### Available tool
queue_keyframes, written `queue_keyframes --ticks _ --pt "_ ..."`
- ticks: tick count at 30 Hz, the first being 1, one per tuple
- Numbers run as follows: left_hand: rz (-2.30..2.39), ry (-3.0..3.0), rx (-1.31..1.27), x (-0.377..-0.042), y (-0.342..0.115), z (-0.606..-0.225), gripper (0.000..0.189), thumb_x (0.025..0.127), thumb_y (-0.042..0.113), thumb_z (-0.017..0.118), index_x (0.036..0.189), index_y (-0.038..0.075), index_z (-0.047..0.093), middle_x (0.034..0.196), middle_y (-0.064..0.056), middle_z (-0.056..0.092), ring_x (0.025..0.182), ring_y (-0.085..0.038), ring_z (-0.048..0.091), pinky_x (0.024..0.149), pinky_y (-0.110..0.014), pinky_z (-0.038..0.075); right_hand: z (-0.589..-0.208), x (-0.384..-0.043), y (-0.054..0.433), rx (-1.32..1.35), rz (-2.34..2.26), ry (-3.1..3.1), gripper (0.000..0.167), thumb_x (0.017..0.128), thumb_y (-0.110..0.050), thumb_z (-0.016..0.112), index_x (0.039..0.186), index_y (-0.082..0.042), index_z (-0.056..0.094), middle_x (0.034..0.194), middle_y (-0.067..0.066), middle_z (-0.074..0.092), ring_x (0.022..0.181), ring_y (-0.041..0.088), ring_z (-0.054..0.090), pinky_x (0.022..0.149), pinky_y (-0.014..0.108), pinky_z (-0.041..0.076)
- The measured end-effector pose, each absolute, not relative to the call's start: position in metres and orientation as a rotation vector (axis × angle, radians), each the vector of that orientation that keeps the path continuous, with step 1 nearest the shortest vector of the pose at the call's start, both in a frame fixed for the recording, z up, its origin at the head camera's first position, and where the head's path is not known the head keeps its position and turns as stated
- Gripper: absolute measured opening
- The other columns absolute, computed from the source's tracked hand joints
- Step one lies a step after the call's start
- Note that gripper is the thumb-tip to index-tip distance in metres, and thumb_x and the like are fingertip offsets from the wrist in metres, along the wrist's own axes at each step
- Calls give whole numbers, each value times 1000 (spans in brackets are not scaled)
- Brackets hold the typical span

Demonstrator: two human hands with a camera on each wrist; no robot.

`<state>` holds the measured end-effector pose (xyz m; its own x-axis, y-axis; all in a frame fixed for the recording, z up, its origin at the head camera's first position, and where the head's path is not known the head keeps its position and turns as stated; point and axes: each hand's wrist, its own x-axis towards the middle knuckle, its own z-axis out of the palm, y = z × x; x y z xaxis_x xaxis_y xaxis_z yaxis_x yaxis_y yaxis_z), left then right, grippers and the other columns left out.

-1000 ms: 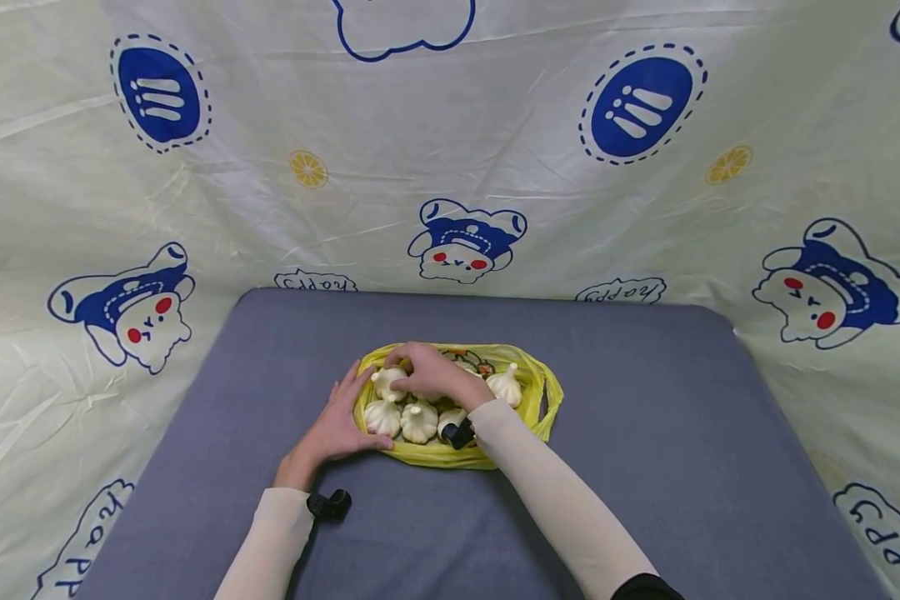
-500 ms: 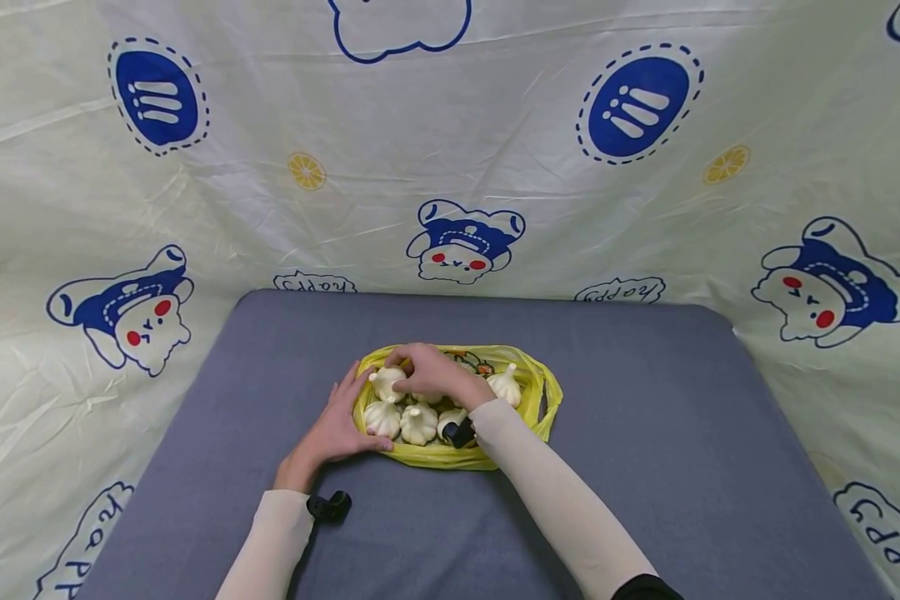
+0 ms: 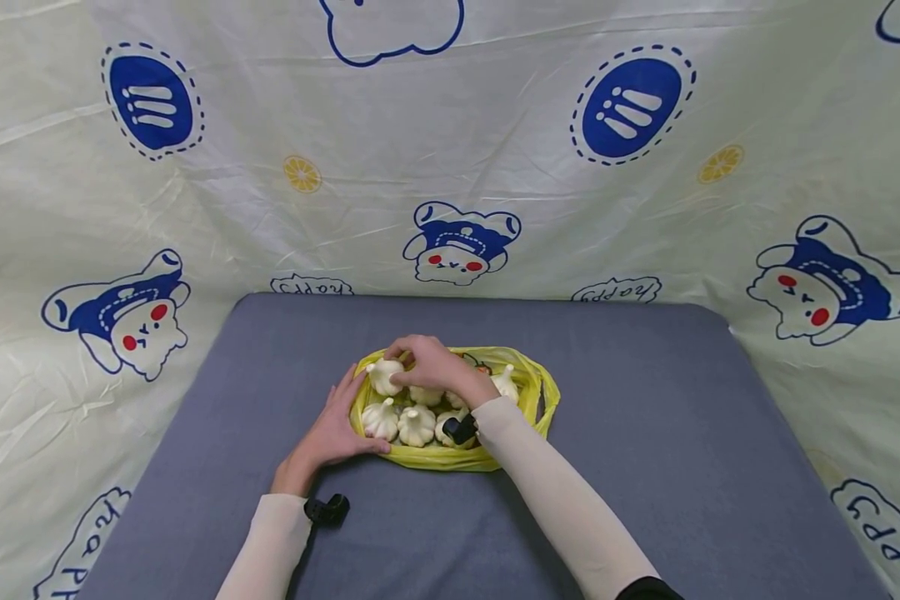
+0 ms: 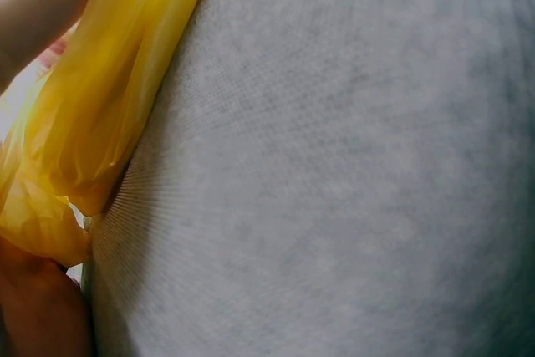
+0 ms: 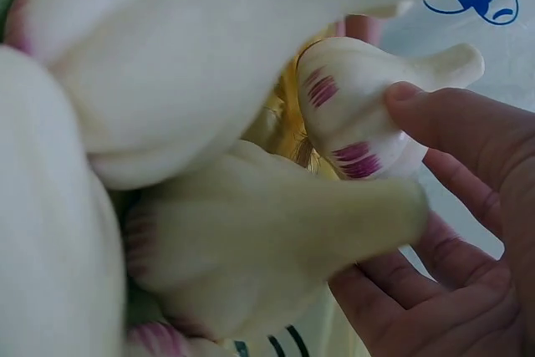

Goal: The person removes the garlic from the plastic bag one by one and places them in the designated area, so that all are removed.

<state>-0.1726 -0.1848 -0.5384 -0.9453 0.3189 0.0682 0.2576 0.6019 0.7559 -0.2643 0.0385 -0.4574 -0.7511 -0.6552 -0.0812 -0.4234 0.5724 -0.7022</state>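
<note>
A yellow plastic bag (image 3: 450, 460) lies on the table with its mouth spread wide, several white garlic bulbs (image 3: 417, 427) inside. My left hand (image 3: 336, 425) grips the bag's left end, fingers along the far rim and thumb along the near one. At that same end my right hand (image 3: 435, 371) pinches a garlic bulb (image 3: 382, 377) between thumb and fingers. Up close in the right wrist view, this garlic bulb (image 5: 359, 106) shows purple streaks and a stem pointing right. Folds of the yellow bag (image 4: 109, 106) fill the left of the left wrist view.
A grey-blue cloth (image 3: 645, 433) covers the table around the bag. Behind the table and at its sides hangs a pale printed sheet (image 3: 525, 125). One more garlic bulb (image 3: 506, 383) sits near the bag's right end, beside the right forearm (image 3: 562, 492).
My right hand has risen slightly with the garlic bulb, and more of the bulbs beneath shows. The left hand keeps its place on the bag. The head view has shifted a little.
</note>
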Motion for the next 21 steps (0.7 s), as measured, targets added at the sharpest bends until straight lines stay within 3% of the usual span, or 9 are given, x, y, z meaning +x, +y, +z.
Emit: queue_keyframes --ticks 13,21 --pt "1284 2761 490 -172 -185 -535 130 65 47 96 164 7 22 171 -24 9 156 -50 11 125 -65 6 -441 -261 56 -911 -1135 2462 35 94 -20 76 128 -12 69 131 6 68 117 25 68 100 36 56" --pt "1298 2752 462 -171 -185 -539 126 66 47 97 164 12 26 174 -17 -2 157 -49 4 117 -73 22 -427 -248 85 -842 -1280 2496 38 94 -22 77 131 -13 69 135 6 67 120 25 67 101 42 55"
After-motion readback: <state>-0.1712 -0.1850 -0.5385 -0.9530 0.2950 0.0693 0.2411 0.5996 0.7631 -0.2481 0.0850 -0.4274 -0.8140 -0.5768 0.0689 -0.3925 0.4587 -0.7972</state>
